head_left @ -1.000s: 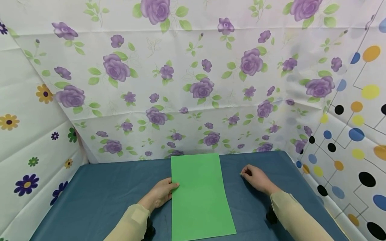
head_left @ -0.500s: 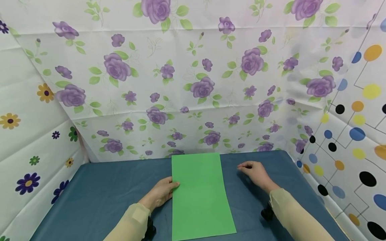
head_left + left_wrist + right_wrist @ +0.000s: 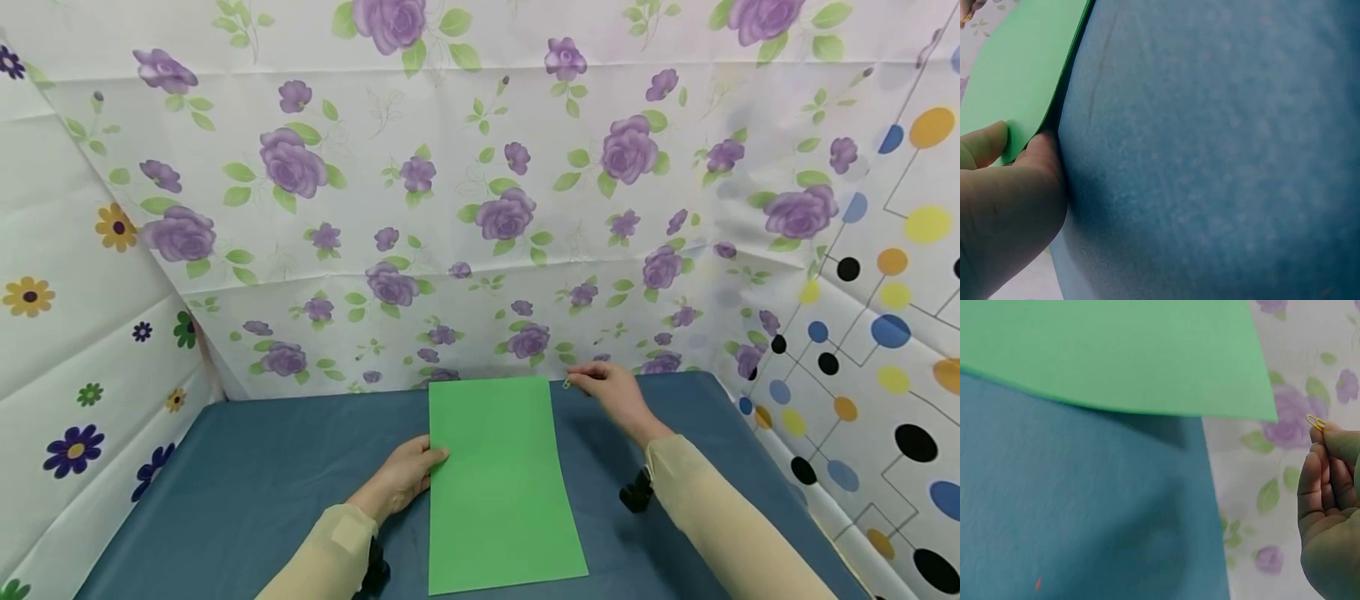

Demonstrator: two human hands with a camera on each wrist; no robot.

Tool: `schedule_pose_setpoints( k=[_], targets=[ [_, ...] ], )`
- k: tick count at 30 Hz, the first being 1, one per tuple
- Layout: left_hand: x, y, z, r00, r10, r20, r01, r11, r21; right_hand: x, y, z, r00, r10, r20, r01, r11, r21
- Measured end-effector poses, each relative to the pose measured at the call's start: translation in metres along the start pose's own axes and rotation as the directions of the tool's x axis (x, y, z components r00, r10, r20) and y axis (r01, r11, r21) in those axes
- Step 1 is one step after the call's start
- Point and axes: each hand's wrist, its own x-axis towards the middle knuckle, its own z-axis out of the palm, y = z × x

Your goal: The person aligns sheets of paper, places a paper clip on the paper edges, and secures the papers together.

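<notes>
My left hand [image 3: 405, 475] pinches the left edge of a green sheet of paper [image 3: 498, 483], thumb on top and fingers underneath. In the left wrist view the thumb [image 3: 985, 145] presses near the sheet's edge, and more than one layer seems to show there. Between thumb and forefinger my right hand [image 3: 611, 392] pinches a small yellow paper clip [image 3: 1315, 421]. It hovers just right of the sheet's far right corner, apart from the paper. In the right wrist view the clip's looped end sticks out past the fingertips.
A blue cloth [image 3: 300, 467] covers the table under the sheet. Behind its far edge hangs a white curtain with purple roses [image 3: 390, 283]. Patterned cloths stand at the left and right sides. A dark wrist device [image 3: 636, 492] hangs under the right sleeve.
My right hand has moved away from me and to the left, toward the sheet's far right corner, with the paper clip. The left hand and the sheet have stayed almost still.
</notes>
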Motion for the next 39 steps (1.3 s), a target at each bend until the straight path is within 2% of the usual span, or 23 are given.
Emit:
schedule_pose_setpoints(
  k=[10,17,28,32,39],
  targets=[
    [0.000,0.001,0.003,1.000,0.023,-0.008,-0.023,1.000,0.001,0.017,-0.033,0.033,0.999,-0.049,0.017,0.048,0.999,0.019],
    [0.000,-0.002,0.002,0.999,0.022,-0.030,-0.022,1.000,0.001,0.030,-0.053,0.059,0.994,-0.090,0.059,0.091,0.996,-0.018],
    [-0.003,-0.003,0.000,1.000,0.026,-0.018,-0.026,1.000,-0.010,0.047,-0.078,0.098,0.975,-0.185,0.121,0.193,0.979,-0.061],
    [-0.003,-0.002,-0.001,0.999,0.029,-0.017,-0.029,0.999,-0.014,0.051,-0.085,0.113,0.974,-0.186,0.130,0.195,0.979,-0.065],
    [-0.001,-0.003,0.000,1.000,0.025,-0.012,-0.026,0.999,-0.020,0.056,-0.091,0.136,0.976,-0.175,0.127,0.193,0.971,-0.140]
  ],
)
